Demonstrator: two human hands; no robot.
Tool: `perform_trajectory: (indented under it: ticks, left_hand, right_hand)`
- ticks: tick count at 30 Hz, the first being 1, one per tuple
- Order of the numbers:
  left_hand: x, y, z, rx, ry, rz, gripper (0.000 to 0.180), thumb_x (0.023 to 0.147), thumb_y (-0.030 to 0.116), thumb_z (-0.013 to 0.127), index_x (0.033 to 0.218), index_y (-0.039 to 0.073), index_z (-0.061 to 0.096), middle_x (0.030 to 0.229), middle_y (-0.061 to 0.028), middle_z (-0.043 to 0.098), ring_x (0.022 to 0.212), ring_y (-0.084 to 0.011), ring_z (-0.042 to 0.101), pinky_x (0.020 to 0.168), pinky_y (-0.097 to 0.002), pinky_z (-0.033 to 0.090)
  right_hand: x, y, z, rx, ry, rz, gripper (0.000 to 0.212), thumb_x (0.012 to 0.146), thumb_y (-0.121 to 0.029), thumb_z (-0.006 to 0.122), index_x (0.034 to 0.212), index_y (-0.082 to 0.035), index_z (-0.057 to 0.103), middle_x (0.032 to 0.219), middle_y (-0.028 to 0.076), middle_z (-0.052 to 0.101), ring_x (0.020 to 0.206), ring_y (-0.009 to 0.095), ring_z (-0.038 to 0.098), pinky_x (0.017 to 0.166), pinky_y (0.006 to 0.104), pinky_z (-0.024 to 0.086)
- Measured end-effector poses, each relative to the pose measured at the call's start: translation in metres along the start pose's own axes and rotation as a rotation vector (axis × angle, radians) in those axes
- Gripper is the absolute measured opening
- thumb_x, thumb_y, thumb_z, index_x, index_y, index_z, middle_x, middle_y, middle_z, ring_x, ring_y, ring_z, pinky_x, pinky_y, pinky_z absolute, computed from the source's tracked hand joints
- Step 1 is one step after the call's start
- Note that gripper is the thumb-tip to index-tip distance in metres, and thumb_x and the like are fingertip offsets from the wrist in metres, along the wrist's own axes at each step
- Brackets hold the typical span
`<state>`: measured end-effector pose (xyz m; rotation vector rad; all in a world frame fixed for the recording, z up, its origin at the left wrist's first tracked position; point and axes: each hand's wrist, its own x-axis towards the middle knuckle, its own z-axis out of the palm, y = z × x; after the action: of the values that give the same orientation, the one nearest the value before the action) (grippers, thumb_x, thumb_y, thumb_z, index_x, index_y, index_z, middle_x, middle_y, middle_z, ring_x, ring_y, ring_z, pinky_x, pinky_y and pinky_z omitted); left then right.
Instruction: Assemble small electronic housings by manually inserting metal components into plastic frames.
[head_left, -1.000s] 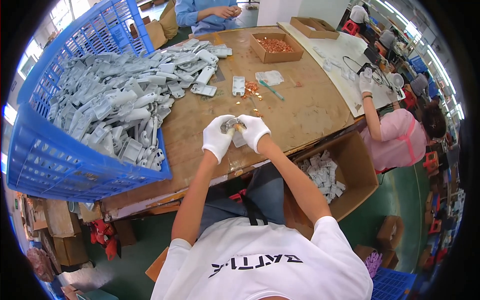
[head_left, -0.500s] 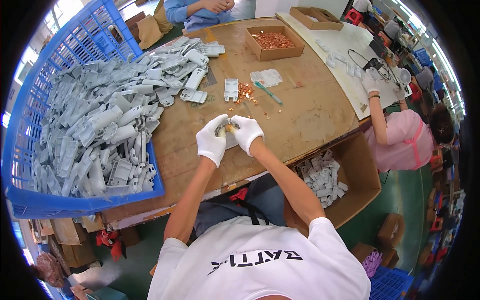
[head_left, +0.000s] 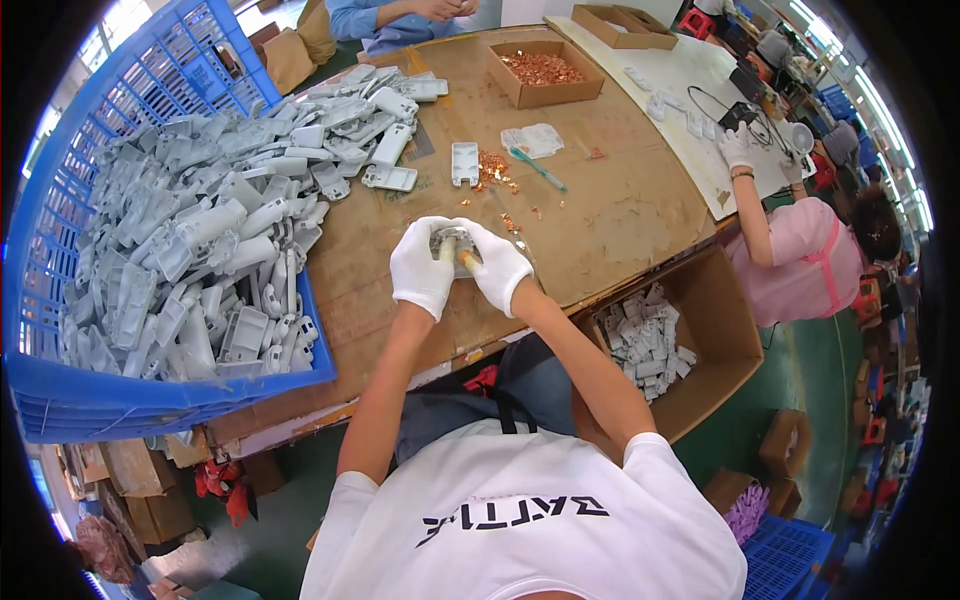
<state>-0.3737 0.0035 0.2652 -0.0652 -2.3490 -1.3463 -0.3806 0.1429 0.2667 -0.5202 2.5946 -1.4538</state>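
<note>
From my end, through the head camera: the left hand (head_left: 423,265) and right hand (head_left: 497,268), both white-gloved, meet over the near part of the tabletop (head_left: 370,260), in front of the body. Between them sits a grey part (head_left: 458,240), mostly covered by fingers. Both hands are curled nearly closed, each gripping one side of it; I can't tell what its far face touches. I read the paired grip as steadying: palms cup the sides, leaving the thumbs free to press from the near side. Forearms come up from below and converge, the right one slanting in more; wrists look fairly straight to me. Layout seems chosen for reach. The blue basket (head_left: 180,400) stands at the left, its heap of housings (head_left: 190,230) spilling towards the middle. Loose copper bits (head_left: 492,170) lie just beyond the hands, beside a lone housing (head_left: 464,164), probably to spare stretching to the fuller box (head_left: 547,93) farther off. The carton (head_left: 718,345) with white pieces (head_left: 648,340) sits low at the right, below tabletop height, handy for the right arm, I'd guess.
</note>
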Motion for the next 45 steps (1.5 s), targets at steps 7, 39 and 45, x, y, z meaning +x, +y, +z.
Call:
perform_trajectory:
  ticks: [7,39,45]
  left_hand:
    - [-0.009,-0.011,0.007,0.047,0.051,0.014,0.013,0.081,-0.002,0.067,0.091,0.002,0.060,0.081,-0.0131,0.064,0.071,-0.0220,0.065,0.067,-0.0329,0.052]
    - [0.055,-0.033,0.058,-0.266,-0.239,-0.494,0.022,0.085,0.010,0.065,0.104,0.000,0.069,0.085,-0.0115,0.070,0.069,-0.0142,0.064,0.063,-0.0302,0.052]
    - [0.086,-0.008,0.056,-0.082,-0.323,-0.149,0.031,0.089,0.019,0.061,0.113,0.000,0.063,0.101,-0.0179,0.068,0.091,-0.0263,0.065,0.081,-0.0354,0.049]
  right_hand:
    - [-0.001,0.006,0.019,-0.256,0.163,-0.061,0.044,0.088,-0.009,0.056,0.131,-0.011,0.049,0.111,0.020,0.063,0.100,0.039,0.060,0.082,0.0445,0.049]
    - [0.025,0.034,-0.030,-0.566,0.046,-0.192,0.046,0.081,-0.014,0.064,0.122,-0.001,0.049,0.117,0.019,0.046,0.101,0.036,0.054,0.086,0.0439,0.047]
    - [0.045,0.061,-0.083,-0.482,0.111,-0.259,0.037,0.085,-0.016,0.061,0.122,-0.013,0.053,0.120,0.015,0.050,0.106,0.036,0.054,0.090,0.0447,0.047]
